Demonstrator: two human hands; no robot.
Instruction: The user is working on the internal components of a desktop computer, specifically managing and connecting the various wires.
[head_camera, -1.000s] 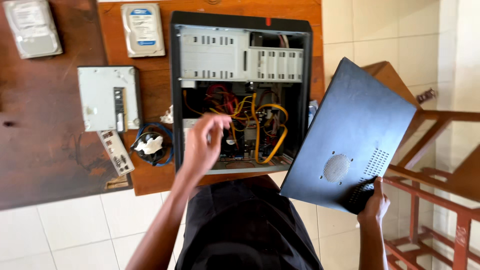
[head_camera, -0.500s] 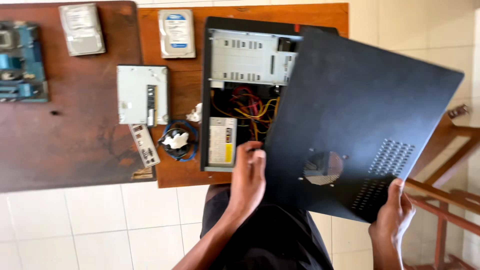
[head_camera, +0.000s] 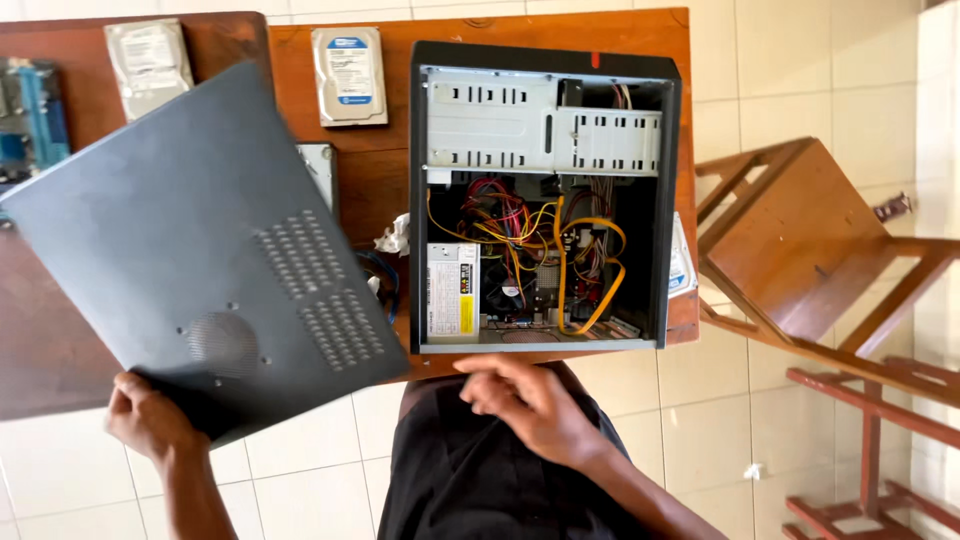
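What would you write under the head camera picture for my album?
Left hand holds the dark side panel beside an open computer case on a wooden table; right hand hovers empty.

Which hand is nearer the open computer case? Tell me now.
Right. The right hand hovers just below the near edge of the computer case, empty; the left hand is far off to its left, gripping the grey side panel.

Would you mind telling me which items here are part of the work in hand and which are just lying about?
In hand:
- dark side panel, gripped at its near corner by the left hand
- open computer case, wiring exposed, with the right hand empty just below it

Lying about:
- two hard drives on the wooden table
- circuit board
- wooden chair
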